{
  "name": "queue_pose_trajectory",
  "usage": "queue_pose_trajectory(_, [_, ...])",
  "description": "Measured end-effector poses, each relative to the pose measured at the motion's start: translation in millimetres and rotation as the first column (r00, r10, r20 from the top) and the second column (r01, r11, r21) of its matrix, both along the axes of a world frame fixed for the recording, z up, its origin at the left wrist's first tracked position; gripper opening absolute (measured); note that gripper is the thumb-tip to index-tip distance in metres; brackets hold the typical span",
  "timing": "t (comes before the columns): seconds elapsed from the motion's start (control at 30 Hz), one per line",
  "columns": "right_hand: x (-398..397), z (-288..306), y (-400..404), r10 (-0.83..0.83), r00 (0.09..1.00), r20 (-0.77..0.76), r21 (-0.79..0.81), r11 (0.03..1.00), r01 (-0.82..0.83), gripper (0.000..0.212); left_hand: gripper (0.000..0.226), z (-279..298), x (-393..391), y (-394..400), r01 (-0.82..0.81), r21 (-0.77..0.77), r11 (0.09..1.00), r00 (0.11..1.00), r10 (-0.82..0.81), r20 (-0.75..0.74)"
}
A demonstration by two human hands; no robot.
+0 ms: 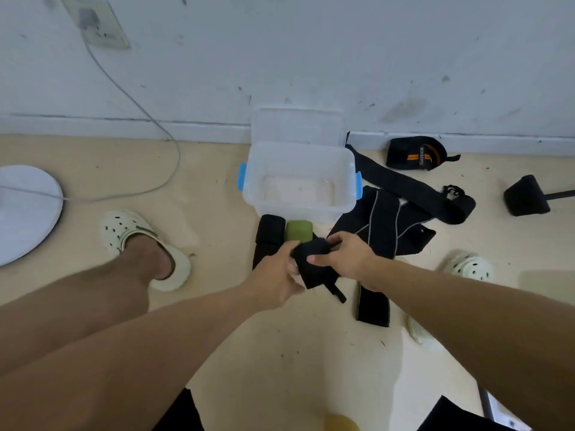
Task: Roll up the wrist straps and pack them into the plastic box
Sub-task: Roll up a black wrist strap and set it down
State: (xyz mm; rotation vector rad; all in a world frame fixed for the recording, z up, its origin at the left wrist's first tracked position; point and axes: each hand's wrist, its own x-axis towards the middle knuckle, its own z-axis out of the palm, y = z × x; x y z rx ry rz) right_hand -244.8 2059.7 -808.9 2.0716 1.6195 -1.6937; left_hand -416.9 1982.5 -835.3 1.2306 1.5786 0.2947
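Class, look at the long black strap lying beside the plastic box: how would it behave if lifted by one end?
The long strap lies flat with a kink, so it is probably floppy and would dangle. It looks thin, so likely light. The cloth surface suggests it would not slip.

Clear plastic box (299, 178), blue latches, open by the wall; black wrist straps (401, 209) sprawl unrolled just beside it.

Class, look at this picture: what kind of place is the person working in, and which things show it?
Probably a room at home, on the floor by a wall: a wall socket with a cable, house clogs, and a plastic box.
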Motion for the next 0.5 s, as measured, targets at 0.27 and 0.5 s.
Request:
queue_pose_trajectory(0.27, [-24.1, -108.2, -34.9, -0.331, 0.943, 0.038, -0.216, 0.919, 0.331, 0.071, 0.056, -68.1, -6.4, -10.3, -0.132, -0.186, 0.974, 0.989, 0.118, -0.083])
queue_pose_trajectory(0.5, [-28.4, -154.3, -32.3, -0.45, 0.893, -0.014, -0.171, 0.881, 0.442, 0.074, 0.074, -118.6, -9.4, -22.2, -0.233, 0.013, 0.972, 0.879, 0.217, -0.425])
